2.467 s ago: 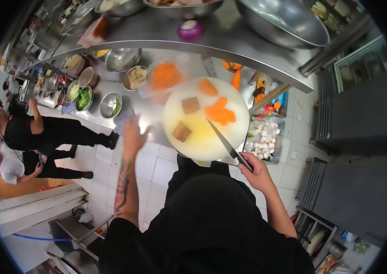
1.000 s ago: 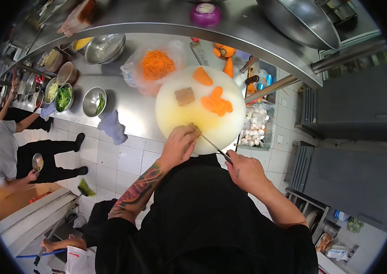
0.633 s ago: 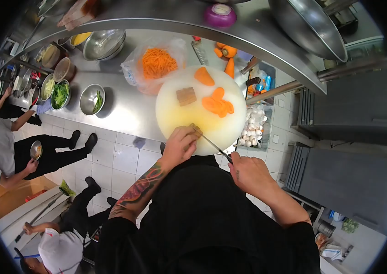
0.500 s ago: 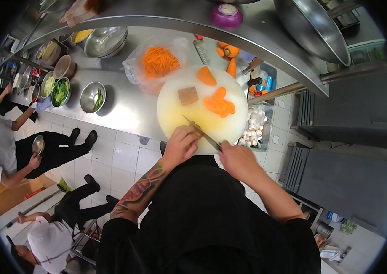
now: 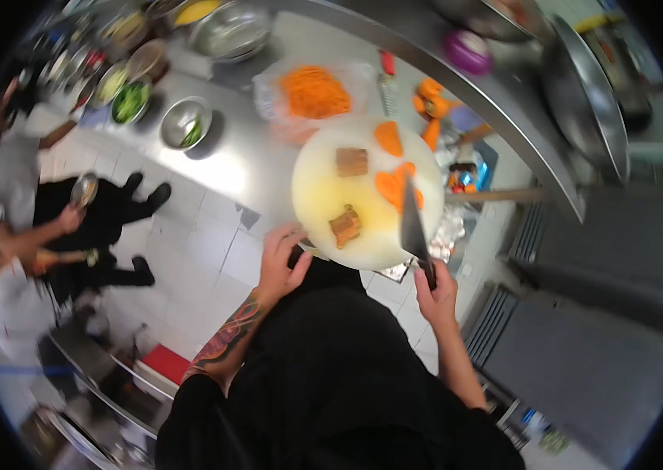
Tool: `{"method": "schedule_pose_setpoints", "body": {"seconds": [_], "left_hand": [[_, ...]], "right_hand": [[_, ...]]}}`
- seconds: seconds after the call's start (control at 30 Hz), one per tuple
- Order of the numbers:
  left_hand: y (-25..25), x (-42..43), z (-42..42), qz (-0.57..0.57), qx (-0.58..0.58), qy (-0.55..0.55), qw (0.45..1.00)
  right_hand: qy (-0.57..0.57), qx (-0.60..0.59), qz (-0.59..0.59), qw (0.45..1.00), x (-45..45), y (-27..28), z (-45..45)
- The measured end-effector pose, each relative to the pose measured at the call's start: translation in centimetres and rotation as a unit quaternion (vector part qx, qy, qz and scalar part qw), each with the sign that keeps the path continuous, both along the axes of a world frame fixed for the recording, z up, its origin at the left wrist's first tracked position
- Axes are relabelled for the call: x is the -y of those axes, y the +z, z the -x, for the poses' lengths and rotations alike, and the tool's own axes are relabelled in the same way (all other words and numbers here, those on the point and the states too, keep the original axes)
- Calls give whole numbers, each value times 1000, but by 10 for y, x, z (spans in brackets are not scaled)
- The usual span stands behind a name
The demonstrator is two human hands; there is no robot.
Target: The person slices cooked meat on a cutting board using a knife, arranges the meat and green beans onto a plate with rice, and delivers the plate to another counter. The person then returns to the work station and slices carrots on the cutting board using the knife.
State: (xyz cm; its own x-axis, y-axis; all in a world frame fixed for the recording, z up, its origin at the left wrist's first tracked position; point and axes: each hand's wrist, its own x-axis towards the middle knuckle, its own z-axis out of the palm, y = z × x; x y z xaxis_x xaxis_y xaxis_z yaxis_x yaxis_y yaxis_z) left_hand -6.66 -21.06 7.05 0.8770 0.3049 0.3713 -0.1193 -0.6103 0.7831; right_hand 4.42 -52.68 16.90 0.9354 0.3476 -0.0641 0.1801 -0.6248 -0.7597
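Note:
My right hand [image 5: 435, 291] is wrapped round the dark handle of a kitchen knife [image 5: 414, 223], its blade pointing up over the right side of a round white cutting board [image 5: 319, 188]. At the board's lower left edge, my left hand [image 5: 278, 254] has its fingers apart and holds nothing. Near it on the board lies a brown piece with uneven, notched edges [image 5: 345, 226]. Farther up sits a brown rectangular block [image 5: 352, 162]. Carrot slices [image 5: 391, 188] lie partly behind the blade, with a larger carrot chunk [image 5: 388, 139] above them.
Shredded carrot [image 5: 314, 92] fills a plastic bag behind the board. A metal bowl [image 5: 186, 127] with green pieces stands left. A grater [image 5: 388, 90] and carrots [image 5: 431, 102] lie behind. A steel shelf [image 5: 504, 129] overhangs. Co-workers [image 5: 10, 168] stand at left.
My left hand has let go of the brown piece and drawn back left, uncovering it. My right hand has moved right with the knife, whose blade now points up. The view has shifted and turned.

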Motion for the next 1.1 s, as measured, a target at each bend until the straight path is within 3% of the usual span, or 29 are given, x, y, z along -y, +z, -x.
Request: {"method": "schedule_pose_setpoints", "body": {"seconds": [0.07, 0.1, 0.17, 0.23, 0.37, 0.43, 0.47, 0.53, 0.6, 0.67, 0.73, 0.8, 0.83, 0.93, 0.97, 1.03, 1.1], "left_hand": [[-14, -11, 32, 18, -34, 94, 995], [-27, -17, 49, 23, -42, 140, 989], [-70, -32, 86, 21, -77, 208, 975], [-99, -54, 119, 58, -140, 241, 959], [-225, -102, 175, 36, -247, 270, 930], [-293, -126, 191, 27, -495, 186, 848], [-331, -138, 191, 43, -495, 193, 846], [-408, -154, 183, 90, -704, 123, 694], [-455, -175, 159, 134, -702, 81, 695], [-520, -178, 136, 143, -625, 156, 751], [-548, -192, 105, 188, -567, 219, 771], [-598, -200, 86, 205, -542, 240, 779], [-622, -203, 77, 210, -514, 264, 788], [-682, -217, 54, 137, -505, 310, 794], [-697, -230, 47, 165, -530, 292, 779], [-724, -245, 35, 161, -525, 299, 781], [-753, -245, 19, 148, -514, 341, 773]], "right_hand": [[-43, 4, -1, 999, 20, -45, 5], [-2, -1, -1, 1000, 20, -54, 8], [-88, -116, -56, 988, 16, -66, 17], [-59, -101, -31, 993, 8, -69, 27], [-32, -58, 26, 997, -3, -63, 40], [-10, -48, 102, 994, 10, -63, 41], [-26, -57, 93, 994, 8, -63, 43], [-54, -70, 95, 992, -6, -57, 46], [-98, -96, 128, 982, -11, -49, 51], [-126, -113, 162, 972, -13, -49, 53], [-197, -105, 152, 963, -19, -52, 58], [-260, -142, 239, 925, -14, -33, 60], [-265, -106, 238, 928, -47, -41, 70], [-298, -121, 204, 924, -53, -40, 69], [-300, -117, 208, 924, -56, -38, 67], [-381, -146, 259, 875, -60, -31, 60], [-386, -162, 283, 863, -64, -24, 55]]}}
